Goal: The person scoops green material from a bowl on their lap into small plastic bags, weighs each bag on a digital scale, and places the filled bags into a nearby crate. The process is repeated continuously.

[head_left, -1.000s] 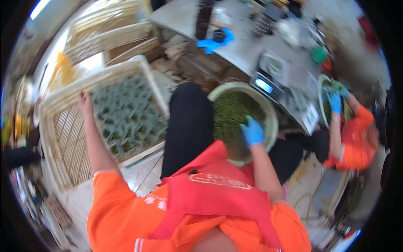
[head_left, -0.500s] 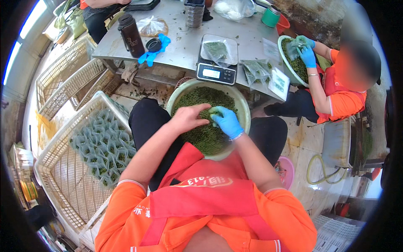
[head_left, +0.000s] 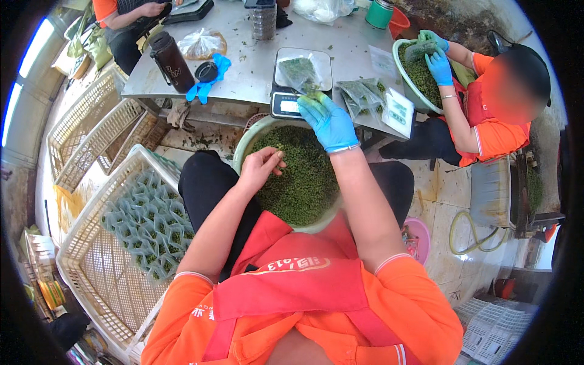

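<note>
A pale round tub (head_left: 242,146) between my knees is filled with small green peppercorns (head_left: 298,188). Over its left side, my bare left hand (head_left: 263,167) has thumb and fingers pinched, with a tiny green bit at the tips. My right hand (head_left: 328,125), in a blue glove, reaches past the tub's far rim to a clear bag (head_left: 299,72) of green peppercorns on the digital scale (head_left: 329,62). Its fingers are drawn together, greenish at the tips, by the bag's near end. Part of the scale's display is behind them.
Filled clear bags (head_left: 360,97) lie on the metal table (head_left: 243,61), along with a dark bottle (head_left: 172,62) and a blue glove (head_left: 201,91). At left, a plastic crate (head_left: 91,277) holds many upright filled bags (head_left: 146,225). A co-worker (head_left: 486,109) handles another tub (head_left: 409,85) at right.
My right hand has moved from the tub up and away to the bag on the scale. My left hand has drawn slightly left, still over the tub. The view has shifted a little.
</note>
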`<control>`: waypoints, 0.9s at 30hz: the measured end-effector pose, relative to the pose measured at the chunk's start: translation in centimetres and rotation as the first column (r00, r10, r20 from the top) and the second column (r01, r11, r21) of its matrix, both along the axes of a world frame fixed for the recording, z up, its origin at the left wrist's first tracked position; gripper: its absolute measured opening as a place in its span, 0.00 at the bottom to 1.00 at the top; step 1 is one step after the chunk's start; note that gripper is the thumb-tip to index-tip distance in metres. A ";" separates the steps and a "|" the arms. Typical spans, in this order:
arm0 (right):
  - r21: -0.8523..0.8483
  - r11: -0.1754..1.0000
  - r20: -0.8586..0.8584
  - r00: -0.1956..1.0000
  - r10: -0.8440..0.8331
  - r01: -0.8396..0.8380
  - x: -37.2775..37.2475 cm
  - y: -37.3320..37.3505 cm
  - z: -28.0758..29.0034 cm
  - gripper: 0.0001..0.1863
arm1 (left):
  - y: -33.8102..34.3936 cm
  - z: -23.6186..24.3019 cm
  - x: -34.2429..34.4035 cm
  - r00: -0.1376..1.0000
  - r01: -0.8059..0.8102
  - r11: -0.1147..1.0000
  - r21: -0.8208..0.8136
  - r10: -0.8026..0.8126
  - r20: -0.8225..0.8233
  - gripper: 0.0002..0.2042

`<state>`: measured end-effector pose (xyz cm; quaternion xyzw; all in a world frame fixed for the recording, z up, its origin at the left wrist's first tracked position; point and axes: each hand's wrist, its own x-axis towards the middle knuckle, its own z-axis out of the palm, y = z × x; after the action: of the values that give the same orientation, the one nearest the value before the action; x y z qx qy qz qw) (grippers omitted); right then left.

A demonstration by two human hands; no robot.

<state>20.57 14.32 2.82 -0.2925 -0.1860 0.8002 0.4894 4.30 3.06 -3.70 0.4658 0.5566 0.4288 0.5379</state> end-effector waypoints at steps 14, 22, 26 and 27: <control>0.270 0.739 0.754 0.613 0.236 -0.617 1.7 -7.5 -3.3 0.12 | -0.6 1.3 -0.1 0.956 0.241 0.958 -0.153 -0.206 0.211 0.16; 0.402 0.708 0.882 0.452 -0.130 -0.580 2.3 -7.7 -3.7 0.07 | -0.9 1.3 -0.1 0.948 0.160 0.980 -0.117 -0.120 0.293 0.09; 0.084 0.808 0.713 0.602 0.360 -0.583 2.9 -8.3 -3.4 0.05 | -0.6 0.5 -0.3 0.976 0.118 0.989 -0.088 -0.100 0.192 0.06; 0.056 0.797 0.697 0.595 0.400 -0.602 3.0 -8.3 -3.3 0.04 | -0.6 0.0 -0.4 0.985 0.111 0.991 -0.079 -0.099 0.140 0.06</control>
<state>23.61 5.98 -0.46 -0.4133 -0.5333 0.7155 0.1813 3.87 2.47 -3.67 0.4405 0.5117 0.4059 0.6159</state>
